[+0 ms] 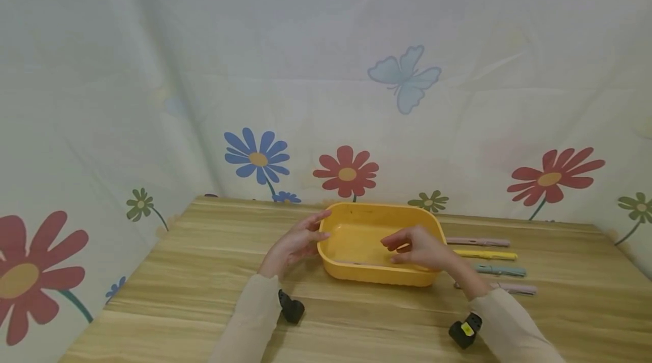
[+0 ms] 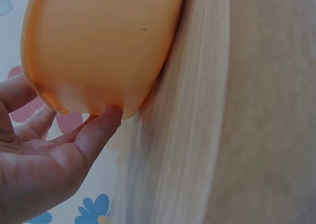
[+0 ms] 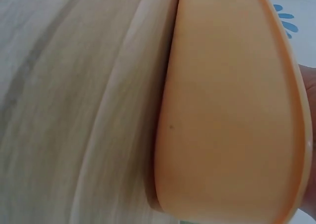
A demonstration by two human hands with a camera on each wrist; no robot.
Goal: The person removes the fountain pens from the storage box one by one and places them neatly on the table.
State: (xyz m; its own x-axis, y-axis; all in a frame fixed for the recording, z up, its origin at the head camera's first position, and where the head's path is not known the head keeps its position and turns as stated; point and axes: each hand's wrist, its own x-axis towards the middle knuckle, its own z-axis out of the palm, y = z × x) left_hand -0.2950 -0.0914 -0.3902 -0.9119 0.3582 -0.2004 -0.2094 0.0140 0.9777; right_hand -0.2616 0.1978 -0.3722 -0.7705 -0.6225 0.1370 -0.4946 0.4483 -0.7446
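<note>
A yellow plastic basin (image 1: 384, 277) stands on the wooden table between the hands. At its left end, my left hand (image 1: 295, 243) holds the basin, one digit over the rim and the others against the outer wall. The left wrist view shows its fingertips (image 2: 114, 113) right at the wall. My right hand (image 1: 419, 247) reaches over the front right rim, its fingers loosely bent above the basin's floor, with nothing visible between them. A thin pale pen-like strip (image 1: 356, 264) shows inside along the front wall, mostly hidden by it.
Right of the basin lie several pens in a column: a pink one (image 1: 486, 242), a yellow one (image 1: 489, 255), a teal one (image 1: 501, 270) and a pale lilac one (image 1: 517, 289), partly behind the right forearm. A flowered curtain (image 1: 285, 68) hangs behind the table (image 1: 204, 284).
</note>
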